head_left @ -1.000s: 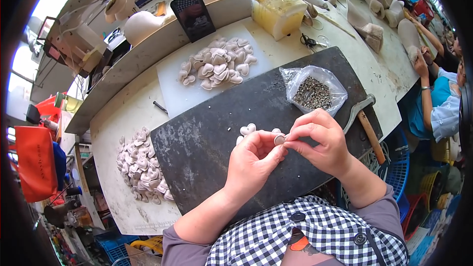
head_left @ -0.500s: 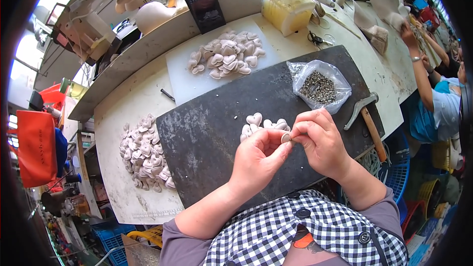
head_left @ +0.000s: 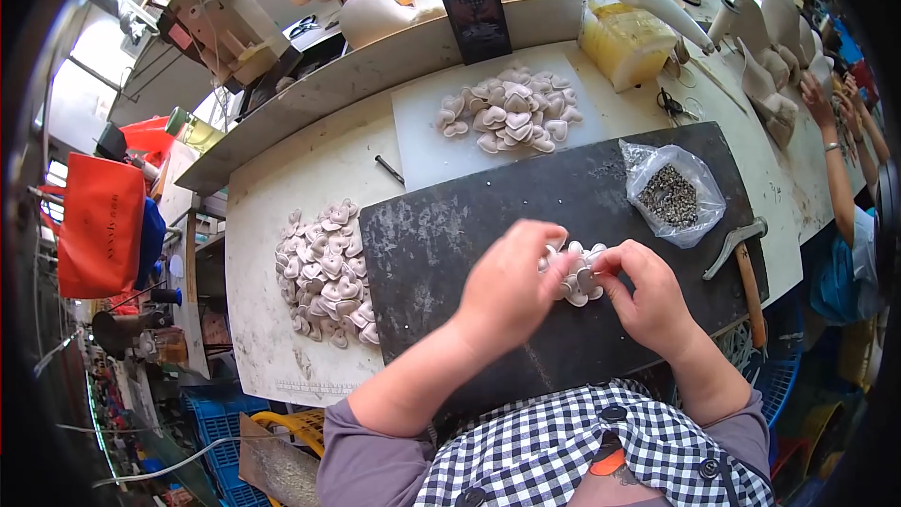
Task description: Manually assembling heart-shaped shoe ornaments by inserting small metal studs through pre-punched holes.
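On the dark work board lies a small group of beige padded hearts, partly hidden behind my hands. My right hand has thumb and forefinger closed at the edge of one greyish padded heart there. My left hand is raised just left of the group, smeared by motion, and whether its fingers hold anything cannot be made out. A clear plastic bag of small metal studs lies open beyond my right hand. Right of it rests a hammer with a wooden handle.
One heap of padded hearts lies on the pale table at left. Another pile covers a white sheet at the back, before an upright phone. A dark bolt and scissors lie nearby. People's arms show far right.
My hands have come apart; the left moved away blurred, the right went down to the group with a padded heart. The view has shifted, so the table sits farther right.
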### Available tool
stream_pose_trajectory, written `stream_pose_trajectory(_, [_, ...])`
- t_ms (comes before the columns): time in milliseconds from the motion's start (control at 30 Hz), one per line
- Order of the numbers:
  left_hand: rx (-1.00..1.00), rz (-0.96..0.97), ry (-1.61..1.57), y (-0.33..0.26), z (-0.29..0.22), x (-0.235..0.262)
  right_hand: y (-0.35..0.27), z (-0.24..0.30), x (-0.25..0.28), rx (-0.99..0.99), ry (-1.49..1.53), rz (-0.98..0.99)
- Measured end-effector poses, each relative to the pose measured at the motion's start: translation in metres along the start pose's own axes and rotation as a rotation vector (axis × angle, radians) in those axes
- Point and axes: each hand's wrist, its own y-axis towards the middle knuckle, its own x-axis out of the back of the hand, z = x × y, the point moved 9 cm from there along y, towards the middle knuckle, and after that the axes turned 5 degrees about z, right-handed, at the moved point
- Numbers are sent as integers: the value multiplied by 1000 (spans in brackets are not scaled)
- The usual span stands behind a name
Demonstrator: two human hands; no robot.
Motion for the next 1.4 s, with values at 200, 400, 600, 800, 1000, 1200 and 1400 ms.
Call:
stream_pose_trajectory(200, [105, -401, 251, 65, 109, 97, 12, -21, 60, 8, -548, -349])
stream_pose_trajectory(400, [-171, -461, 498, 102, 137, 100, 23, -53, 65, -53, -744, -284])
stream_pose_trajectory(600, [239, -382, 438, 85, 122, 99, 20, -58, 72, -84, -692, -282])
stream_pose_trajectory(800, [376, -67, -983, 34, 92, 22, 22, -63, 87, -167, -475, -320])
stream_pose_trajectory(1000, [485, 80, -1194, 5, 49, -22, 20, -59, 88, -141, -369, -297])
stream_pose_trajectory(1200, [464, 178, -1147, -3, 36, -47, 21, -58, 79, -96, -512, -252])
stream_pose_trajectory(1400, [473, 158, -1084, -9, 32, -51, 25, -56, 74, -33, -636, -215])
